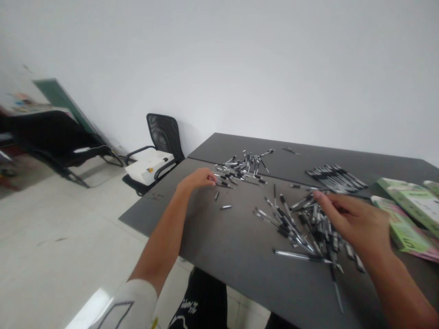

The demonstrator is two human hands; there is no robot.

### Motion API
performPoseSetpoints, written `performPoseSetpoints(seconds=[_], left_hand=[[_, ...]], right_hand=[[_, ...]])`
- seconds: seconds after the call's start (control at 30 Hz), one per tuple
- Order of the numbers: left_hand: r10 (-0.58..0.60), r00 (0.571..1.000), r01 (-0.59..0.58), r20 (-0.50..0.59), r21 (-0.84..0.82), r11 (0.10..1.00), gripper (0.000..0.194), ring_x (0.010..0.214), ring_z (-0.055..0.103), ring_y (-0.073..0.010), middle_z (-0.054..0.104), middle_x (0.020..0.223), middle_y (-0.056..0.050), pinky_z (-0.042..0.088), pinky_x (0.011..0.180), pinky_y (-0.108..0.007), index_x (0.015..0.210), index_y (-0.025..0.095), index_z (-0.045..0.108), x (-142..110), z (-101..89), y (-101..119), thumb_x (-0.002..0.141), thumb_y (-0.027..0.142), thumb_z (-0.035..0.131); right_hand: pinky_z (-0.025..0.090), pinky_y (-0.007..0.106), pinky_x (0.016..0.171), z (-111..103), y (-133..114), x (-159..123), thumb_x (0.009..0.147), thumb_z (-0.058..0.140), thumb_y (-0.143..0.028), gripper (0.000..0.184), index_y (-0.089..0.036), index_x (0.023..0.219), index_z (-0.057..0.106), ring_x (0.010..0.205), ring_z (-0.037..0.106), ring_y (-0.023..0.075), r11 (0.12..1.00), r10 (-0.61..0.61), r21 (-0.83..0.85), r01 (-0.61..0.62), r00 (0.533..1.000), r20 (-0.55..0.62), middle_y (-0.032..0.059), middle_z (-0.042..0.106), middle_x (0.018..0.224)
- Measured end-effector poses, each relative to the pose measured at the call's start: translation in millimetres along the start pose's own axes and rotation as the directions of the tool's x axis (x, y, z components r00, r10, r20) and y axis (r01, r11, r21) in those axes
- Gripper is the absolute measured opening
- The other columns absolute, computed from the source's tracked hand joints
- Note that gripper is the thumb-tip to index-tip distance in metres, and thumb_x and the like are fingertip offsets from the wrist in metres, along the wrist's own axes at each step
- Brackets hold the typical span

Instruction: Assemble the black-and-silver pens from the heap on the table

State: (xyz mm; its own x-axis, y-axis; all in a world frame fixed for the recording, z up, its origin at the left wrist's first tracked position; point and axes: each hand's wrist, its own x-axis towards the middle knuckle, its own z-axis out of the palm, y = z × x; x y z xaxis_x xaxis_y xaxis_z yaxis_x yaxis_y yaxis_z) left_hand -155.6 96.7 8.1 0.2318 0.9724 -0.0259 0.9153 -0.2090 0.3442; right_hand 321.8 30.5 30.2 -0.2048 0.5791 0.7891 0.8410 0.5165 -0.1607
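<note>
Head view, far heap: pens and pen parts [252, 163], loosely scattered on the desk [222, 242], ahead of you and left of centre.
Head view, near heap: black-and-clear pens [291, 224], crossed at all angles, under and beside your right hand [360, 219].
Neat row: pens laid side by side [336, 179], beyond the near heap.
Loose pieces: two short pieces [226, 207], apart from both heaps.
Cartons: green boxes [411, 201], at your right.
Handling: likely light, stiff and smooth; barrels probably roll or slip, slim tips may bend. Best hold, by judgement: the dark grip section, clear of the point.
Left hand: your arm reaches well forward, wrist bent inward, at the far heap's left edge; fingers [210, 175] bunched together, whether on a pen you cannot tell.
Right hand: palm turned inward over the near heap, thumb [327, 208] stretched forward; its other fingers are partly hidden, grip cannot be told.
</note>
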Motion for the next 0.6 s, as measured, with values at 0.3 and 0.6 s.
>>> performPoseSetpoints(seconds=[0.3,0.6], left_hand=[[0.052,0.997,-0.048,-0.058,0.063,0.997,0.021,0.084,0.069,-0.0215,0.074,0.087,-0.005,0.052,0.078,-0.032,0.097,0.018,0.084,0,2.5,5,0.089,0.036,0.077],[0.082,0.985,-0.074,-0.153,0.056,0.996,0.030,0.085,0.064,-0.0240,0.071,0.090,-0.008,0.049,0.078,-0.030,0.107,0.023,0.088,9,17.6,7,0.089,0.038,0.071]], right_hand=[[0.045,0.023,0.052,7,0,-3,0.101,0.062,-0.063,0.053,-0.020,0.085,0.087,0.054,0.072,0.0134,0.999,-0.009,0.033,0.008,0.999,0.047,0.0016,0.079,0.066],[0.045,0.024,0.052,10,-4,-2,0.102,0.056,-0.067,0.060,-0.020,0.084,0.088,0.060,0.076,0.0162,0.998,0.000,0.067,-0.007,0.994,0.112,0.0042,0.082,0.072]])
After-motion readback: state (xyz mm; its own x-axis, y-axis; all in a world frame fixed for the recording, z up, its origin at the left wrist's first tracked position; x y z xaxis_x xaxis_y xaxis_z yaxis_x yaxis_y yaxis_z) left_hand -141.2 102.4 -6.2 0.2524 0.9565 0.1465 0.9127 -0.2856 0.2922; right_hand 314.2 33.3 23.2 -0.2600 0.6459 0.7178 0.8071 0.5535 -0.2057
